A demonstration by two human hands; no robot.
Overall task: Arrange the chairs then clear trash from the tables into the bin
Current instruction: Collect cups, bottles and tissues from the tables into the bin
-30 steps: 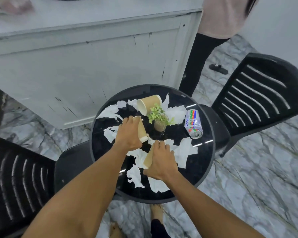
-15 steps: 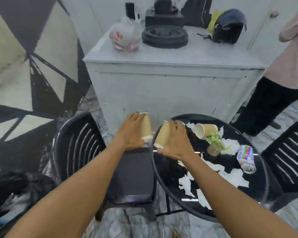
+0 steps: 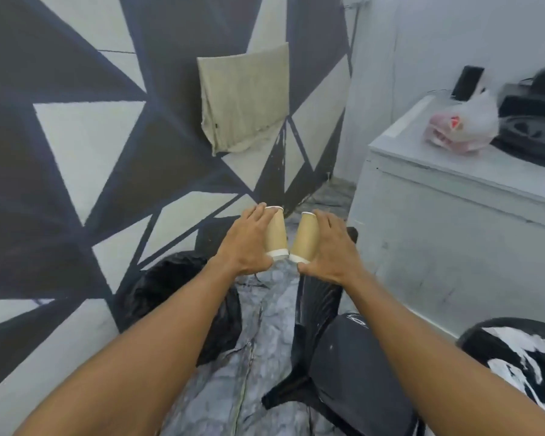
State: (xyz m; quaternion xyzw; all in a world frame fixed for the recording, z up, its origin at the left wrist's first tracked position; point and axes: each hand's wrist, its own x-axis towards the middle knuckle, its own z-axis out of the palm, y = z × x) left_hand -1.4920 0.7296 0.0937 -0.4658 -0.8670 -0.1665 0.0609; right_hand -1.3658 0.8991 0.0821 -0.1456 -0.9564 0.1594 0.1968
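A: What is each hand doing?

B: The left hand (image 3: 249,243) is wrapped around a brown paper cup (image 3: 276,233), fingers over the far side and thumb near the white rim. The right hand (image 3: 329,248) grips a second paper cup (image 3: 305,238) the same way. Both cups are held out in front at arm's length, side by side and nearly touching, their white rims turned back toward the person.

A: Why one cup per hand?

B: Probably so two pieces of trash go in a single trip. Held by the walls, light cups like these are easy to let drop.

A: And where is the bin?

B: No rigid bin shows. Below and just left of the left hand sits a black bag (image 3: 177,297) on the marble floor (image 3: 261,335), against the triangle-painted wall (image 3: 85,146). It is likely the bin liner, though its mouth is not clearly visible. The cups hang beyond it, not over it.

A: What remains?

B: At the lower right, the round table (image 3: 485,338) carries torn white paper scraps (image 3: 516,344). A black chair (image 3: 343,347) stands between it and the floor strip. The white counter (image 3: 453,196) holds a plastic bag (image 3: 463,127), apart from the task.
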